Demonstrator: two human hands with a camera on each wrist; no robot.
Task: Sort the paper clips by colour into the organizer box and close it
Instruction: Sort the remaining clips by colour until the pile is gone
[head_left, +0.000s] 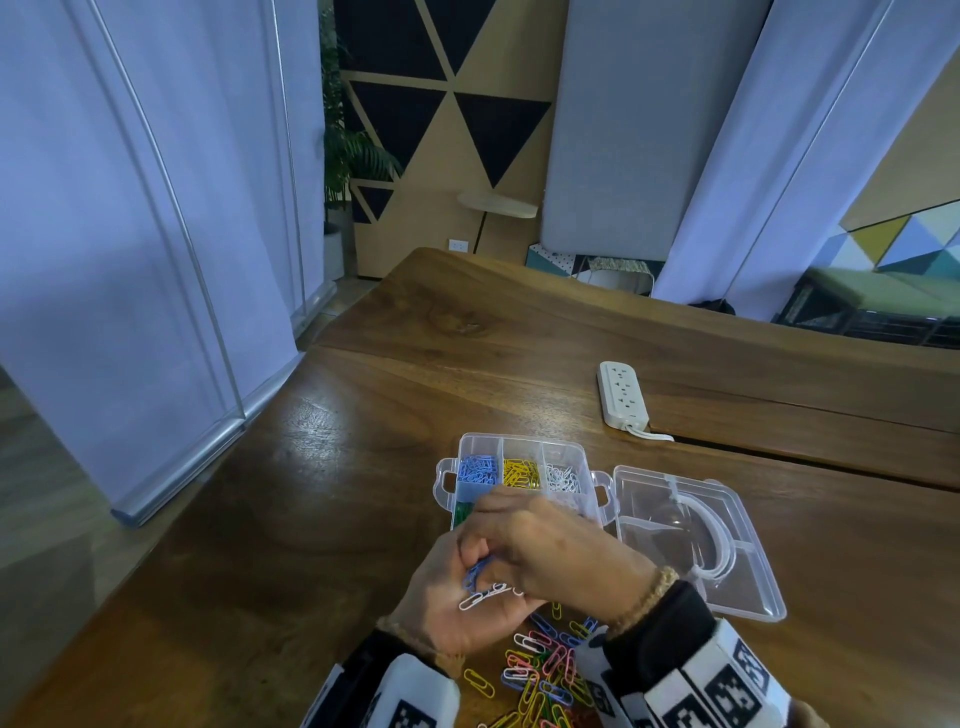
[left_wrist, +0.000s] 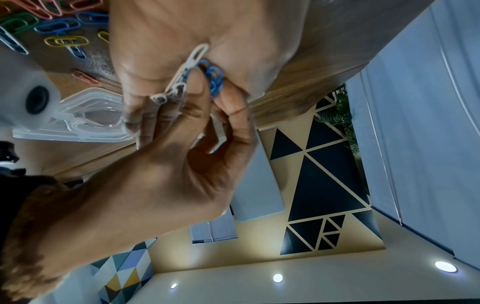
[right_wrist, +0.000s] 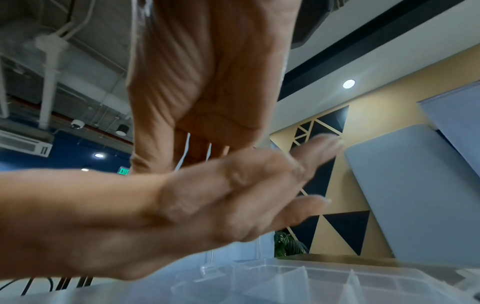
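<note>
A loose heap of mixed paper clips (head_left: 540, 675) is seen at the near edge of the tabletop (head_left: 322, 509), pink, yellow, blue, green and white tangled together and partly cut off by the frame and by the two wrist cameras. Just above it the left hand (head_left: 457, 597) is cupped palm-up, a few white clips (left_wrist: 182, 72) and blue clips (left_wrist: 214, 79) held in it; the right hand (head_left: 550, 545) is curled over that palm, its fingertips (left_wrist: 197, 82) pinching at the blue ones. Such clips are judged light, stiff and slick, prone to hook into one another, so each is best taken by its long sides between thumb and forefinger and drawn free singly. Beyond the hands the clear organizer box (head_left: 587, 457) stands open towards the middle of the tabletop, blue, yellow and white already parted along its far row and green glimpsed in a nearer cell; the other near cells are hidden behind the right hand. Its lid (head_left: 748, 561) is laid flat to the right, and thin clear plastic of this kind is likely to slide if pushed. How many clips are held cannot be told, and the right wrist view is blurred. A white power strip (head_left: 621, 395) is seen farther back
</note>
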